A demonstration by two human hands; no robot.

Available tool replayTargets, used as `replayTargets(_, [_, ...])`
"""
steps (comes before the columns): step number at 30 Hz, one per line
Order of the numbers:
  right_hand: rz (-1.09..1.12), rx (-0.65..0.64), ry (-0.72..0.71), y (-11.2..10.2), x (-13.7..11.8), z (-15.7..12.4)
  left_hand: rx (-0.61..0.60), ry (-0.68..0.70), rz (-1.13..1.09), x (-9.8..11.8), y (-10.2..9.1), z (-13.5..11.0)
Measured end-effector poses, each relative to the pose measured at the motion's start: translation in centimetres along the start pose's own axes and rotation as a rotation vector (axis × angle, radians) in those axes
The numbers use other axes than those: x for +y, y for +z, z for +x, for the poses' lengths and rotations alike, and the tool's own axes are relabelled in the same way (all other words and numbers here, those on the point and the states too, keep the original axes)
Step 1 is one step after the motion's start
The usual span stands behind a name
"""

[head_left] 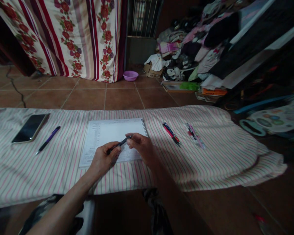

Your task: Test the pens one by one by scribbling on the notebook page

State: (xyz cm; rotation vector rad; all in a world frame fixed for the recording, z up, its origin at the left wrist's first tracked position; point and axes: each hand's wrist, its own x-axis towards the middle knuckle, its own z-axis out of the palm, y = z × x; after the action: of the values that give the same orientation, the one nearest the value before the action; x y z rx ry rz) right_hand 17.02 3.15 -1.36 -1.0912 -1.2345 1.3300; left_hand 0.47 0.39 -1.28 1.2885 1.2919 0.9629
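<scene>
A dark pen (123,141) is held between my two hands, slanting up to the right. My left hand (107,156) pinches its lower end between thumb and fingers. At the upper end, the fingers of my right hand (141,146) close on the pen's tip. Beneath both hands lies a spiral notebook (120,129), its page white in the middle with faint print at the left and the coil on the right. Fine details of the pen are too small to make out.
The notebook rests on a striped cloth (63,169) over a low table. A smartphone (30,128) and a purple pen (48,140) lie at left. Right are red and dark pens (171,133) and a slim bundle of pens (194,135). A purple basin (130,76) stands on the tiled floor.
</scene>
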Motion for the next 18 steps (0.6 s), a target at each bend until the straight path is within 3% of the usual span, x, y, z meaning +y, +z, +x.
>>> replayTargets(8, [-0.039, 0.023, 0.004, 0.08, 0.02, -0.03, 0.046, 0.066, 0.140, 0.00, -0.20, 0.24])
replayTargets(18, [-0.119, 0.006, -0.055, 0.25, -0.61, -0.27, 0.088, 0.095, 0.136, 0.24, -0.03, 0.10])
